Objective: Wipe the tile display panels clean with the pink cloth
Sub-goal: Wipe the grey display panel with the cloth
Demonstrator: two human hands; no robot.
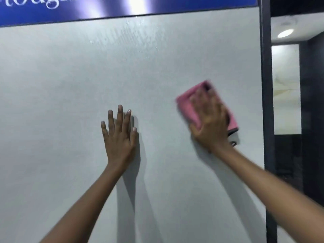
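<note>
While the left hand [120, 137] is pressed flat, fingers spread, the pink cloth [188, 106] is held against the tile panel [61, 102] by the right hand [209, 123]; streaks at upper centre likely need wiping next.

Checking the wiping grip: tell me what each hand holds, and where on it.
The right hand presses the pink cloth flat against the grey tile panel, palm over its middle. The left hand holds nothing; it rests open on the panel.

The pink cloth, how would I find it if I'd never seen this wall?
Find the big pale grey tile panel under the blue sign. Near its right edge, the right hand presses the pink cloth flat against it. It is the only pink thing there; the left hand holds nothing.
</note>
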